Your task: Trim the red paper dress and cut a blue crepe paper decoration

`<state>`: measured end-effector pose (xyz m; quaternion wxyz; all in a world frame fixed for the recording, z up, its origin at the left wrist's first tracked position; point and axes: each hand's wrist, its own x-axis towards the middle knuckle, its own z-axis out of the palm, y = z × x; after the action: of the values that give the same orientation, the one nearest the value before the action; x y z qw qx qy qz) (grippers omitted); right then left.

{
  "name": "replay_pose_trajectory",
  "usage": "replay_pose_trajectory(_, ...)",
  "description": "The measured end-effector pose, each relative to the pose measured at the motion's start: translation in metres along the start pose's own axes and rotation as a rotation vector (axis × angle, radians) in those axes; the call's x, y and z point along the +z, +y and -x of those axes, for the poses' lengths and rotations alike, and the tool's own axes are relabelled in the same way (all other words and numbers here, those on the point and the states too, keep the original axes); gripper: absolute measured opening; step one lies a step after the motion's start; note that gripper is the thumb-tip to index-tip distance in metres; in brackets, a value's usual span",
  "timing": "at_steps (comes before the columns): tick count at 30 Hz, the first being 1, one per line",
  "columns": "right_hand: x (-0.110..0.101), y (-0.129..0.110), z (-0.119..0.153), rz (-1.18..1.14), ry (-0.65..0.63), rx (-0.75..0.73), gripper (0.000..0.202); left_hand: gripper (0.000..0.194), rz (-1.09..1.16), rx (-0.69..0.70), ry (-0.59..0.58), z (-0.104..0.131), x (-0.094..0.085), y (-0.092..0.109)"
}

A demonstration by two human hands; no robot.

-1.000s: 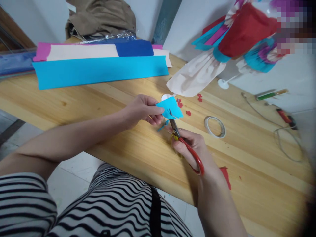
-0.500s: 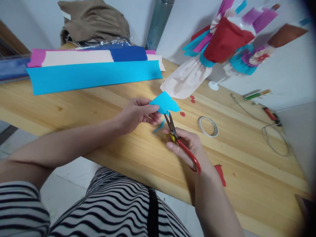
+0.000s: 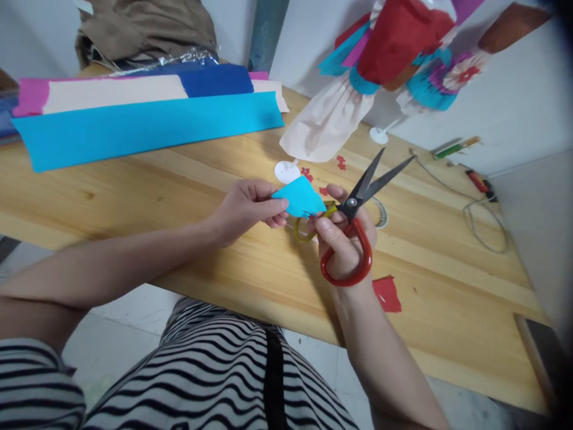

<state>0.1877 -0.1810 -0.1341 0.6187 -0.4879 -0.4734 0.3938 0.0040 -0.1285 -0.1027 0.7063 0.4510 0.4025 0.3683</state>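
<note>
Between the thumb and fingers of my left hand [image 3: 257,206] is a small piece of blue paper [image 3: 299,197], its lower right edge cut and ragged. My right hand [image 3: 342,236] holds a pair of scissors [image 3: 352,203] with one red and one yellow handle. Their blades stand apart and point up and away from the paper. The fingertips of my right hand are at the paper's right corner; whether they pinch it is hard to make out. Both hands are above the wooden table [image 3: 201,173].
Long folded blue paper [image 3: 152,125] lies at the back left. A pale paper skirt figure [image 3: 326,119] stands behind my hands near a white round base [image 3: 287,172]. Red scraps [image 3: 387,294], a tape roll [image 3: 381,214], a cable [image 3: 470,215] and a green-handled tool [image 3: 452,148] lie to the right.
The scissors have swung away from the paper, blades now pointing up and right. My right hand has moved its fingertips to the paper's edge. The small hanging blue strip is no longer seen.
</note>
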Motion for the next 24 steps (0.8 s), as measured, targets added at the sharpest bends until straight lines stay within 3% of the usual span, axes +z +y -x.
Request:
replay_pose_trajectory(7, 0.004, -0.005, 0.001, -0.025, 0.072, 0.084, 0.039, 0.022, -0.098, 0.053, -0.035, 0.0, 0.002, -0.001)
replay_pose_trajectory(12, 0.008, -0.009, 0.002, -0.037, 0.107, 0.122, 0.041, 0.018, -0.142, 0.098, 0.002, -0.001, 0.0, -0.007)
replay_pose_trajectory(24, 0.005, -0.004, 0.003, 0.0, 0.108, 0.171, 0.052, 0.022, -0.201, 0.159, 0.038, -0.002, 0.002, -0.016)
